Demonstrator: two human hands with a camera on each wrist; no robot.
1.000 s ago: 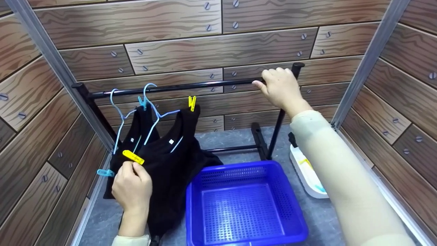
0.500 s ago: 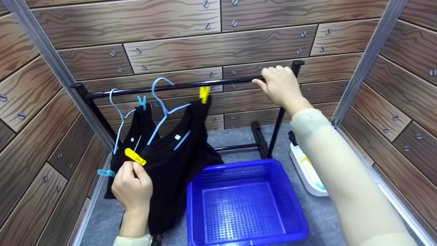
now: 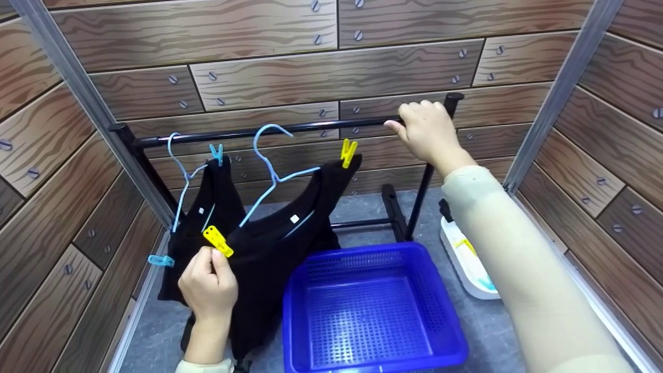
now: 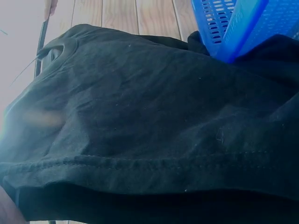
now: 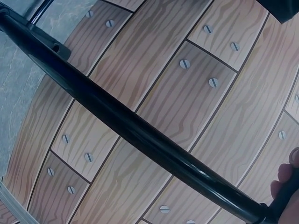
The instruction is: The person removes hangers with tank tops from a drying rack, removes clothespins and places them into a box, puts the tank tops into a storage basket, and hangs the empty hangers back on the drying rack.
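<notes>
The rack (image 3: pixel 432 171) stood before the back wall (image 3: pixel 264 83). Two garments hung at its left half — the left garment (image 3: pixel 189 242) behind, the right garment (image 3: pixel 274 259) nearer. Left fingers (image 3: pixel 202 255) were before both; right fingers (image 3: pixel 414 109) lay on the rail's (image 3: pixel 362 124) right end. On the floor (image 3: pixel 142 336), the basket (image 3: pixel 362 248) sat right of the garments — the tray (image 3: pixel 461 269) farther right.

grey floor (image 3: pixel 147 331) beneath black rack (image 3: pixel 357 124), blue basket (image 3: pixel 369 321), white tray (image 3: pixel 471 272)

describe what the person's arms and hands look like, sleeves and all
The left hand and right hand are bare, ungloved. The right sleeve is long, plain and pale cream, ending near the wrist; the left sleeve, equally pale, shows only its cuff.
</notes>
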